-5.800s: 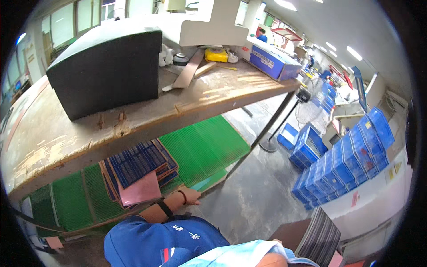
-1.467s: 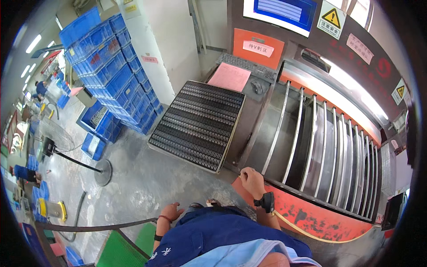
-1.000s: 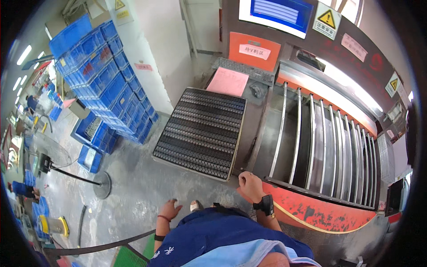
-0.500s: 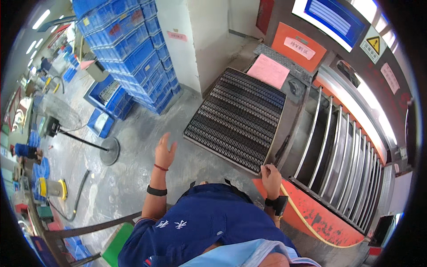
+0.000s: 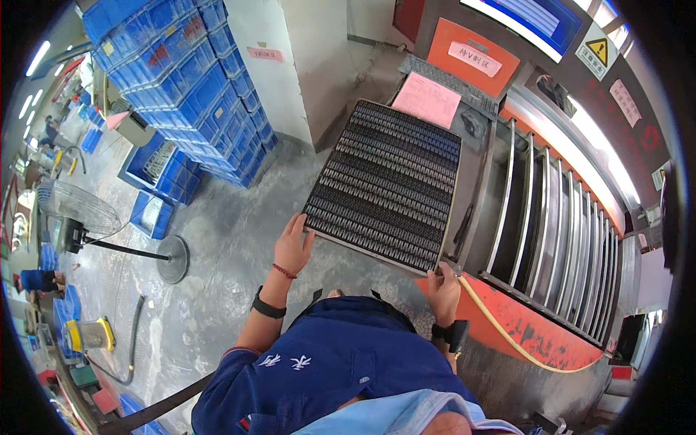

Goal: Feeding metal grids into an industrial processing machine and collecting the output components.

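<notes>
Black ribbed rectangular tray [image 5: 384, 185] lies at twelve o'clock, long axis running away from you; your left hand [image 5: 292, 245], fingers spread flat, touches its near-left corner, your right hand [image 5: 442, 281] curls at its near-right corner.

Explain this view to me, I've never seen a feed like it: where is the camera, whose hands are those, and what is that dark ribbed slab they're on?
The camera sits on the person's head and looks down through a fisheye lens, so straight edges bend near the rim. The blue clothing at the bottom is the wearer's own. Both bare hands are theirs: the left hand lies open on the near left corner of the dark ribbed tray, and the right hand is at its near right corner; whether it grips, I cannot tell. The tray rests on a grey ledge of a machine with metal rails to its right. A pink sheet lies past the tray's far end. Stacked blue crates stand on the floor at left.
</notes>
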`<act>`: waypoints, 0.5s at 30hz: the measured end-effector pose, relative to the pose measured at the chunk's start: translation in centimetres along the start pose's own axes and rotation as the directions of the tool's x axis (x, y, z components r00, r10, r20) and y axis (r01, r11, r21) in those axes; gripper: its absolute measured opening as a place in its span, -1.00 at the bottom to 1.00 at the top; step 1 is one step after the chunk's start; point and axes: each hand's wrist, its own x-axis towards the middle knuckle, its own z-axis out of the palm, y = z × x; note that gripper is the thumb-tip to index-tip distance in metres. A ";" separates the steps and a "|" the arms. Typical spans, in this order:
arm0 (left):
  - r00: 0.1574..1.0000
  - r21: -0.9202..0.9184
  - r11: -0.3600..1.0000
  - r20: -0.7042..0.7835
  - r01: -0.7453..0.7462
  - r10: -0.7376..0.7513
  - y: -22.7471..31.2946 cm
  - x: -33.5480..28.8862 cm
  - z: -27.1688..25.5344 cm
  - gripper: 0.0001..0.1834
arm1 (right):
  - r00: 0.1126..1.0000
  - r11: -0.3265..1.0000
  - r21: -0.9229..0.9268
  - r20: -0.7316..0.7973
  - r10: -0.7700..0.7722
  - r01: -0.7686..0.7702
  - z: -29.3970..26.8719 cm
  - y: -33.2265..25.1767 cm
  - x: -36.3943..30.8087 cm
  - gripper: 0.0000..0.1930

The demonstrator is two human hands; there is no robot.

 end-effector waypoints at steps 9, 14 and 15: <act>0.992 -0.358 0.926 0.061 0.121 -0.106 -2.8 -0.4 -0.2 -0.59 | 0.994 0.997 -0.075 -0.108 -0.028 0.020 1.4 -1.1 -1.0 -0.66; 0.992 -0.332 0.937 0.099 0.110 -0.081 -4.3 -0.4 -0.4 -0.58 | 0.987 0.989 -0.007 -0.064 0.150 -0.151 2.3 -1.1 -1.8 -0.63; 0.986 -0.345 0.928 0.137 0.142 -0.100 -4.5 -0.4 -0.4 -0.59 | 0.987 0.998 -0.021 -0.156 0.049 -0.053 2.8 -1.0 -1.7 -0.62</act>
